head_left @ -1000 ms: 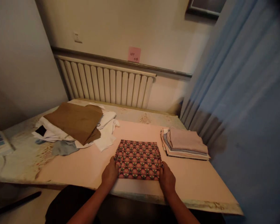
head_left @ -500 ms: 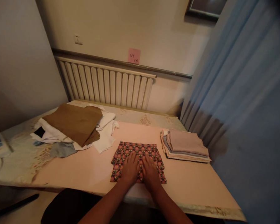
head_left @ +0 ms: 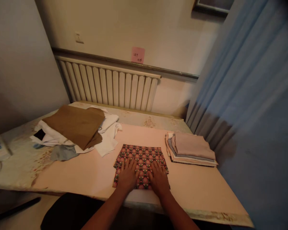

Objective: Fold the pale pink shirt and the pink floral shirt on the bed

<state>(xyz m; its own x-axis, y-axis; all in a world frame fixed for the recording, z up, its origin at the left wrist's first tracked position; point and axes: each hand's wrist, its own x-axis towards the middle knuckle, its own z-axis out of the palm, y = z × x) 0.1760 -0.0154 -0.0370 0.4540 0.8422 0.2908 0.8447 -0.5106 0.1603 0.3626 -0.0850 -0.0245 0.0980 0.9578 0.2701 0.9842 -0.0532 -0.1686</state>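
A folded patterned cloth (head_left: pixel 144 153), pink-red with dark and green motifs, lies flat near the front of the table. My left hand (head_left: pixel 128 175) rests palm down on its left half, fingers stretched out and slightly apart. On the right half lies my right hand (head_left: pixel 158 177), also flat with the fingers spread. Neither hand grips the cloth; both press on its surface, and a strip of pattern shows between them. The cloth's lower corners are partly covered by my hands.
A neat stack of folded cloths (head_left: pixel 192 147) sits to the right. At the left lies a loose heap with a brown cloth (head_left: pixel 74 124) over white and grey pieces. A pink sheet (head_left: pixel 86 175) covers much of the table. Blue curtain (head_left: pixel 254 127) hangs along the right edge.
My hands have moved apart over the patterned cloth, the left hand to the left and the right hand to the right. The fingers are more spread.
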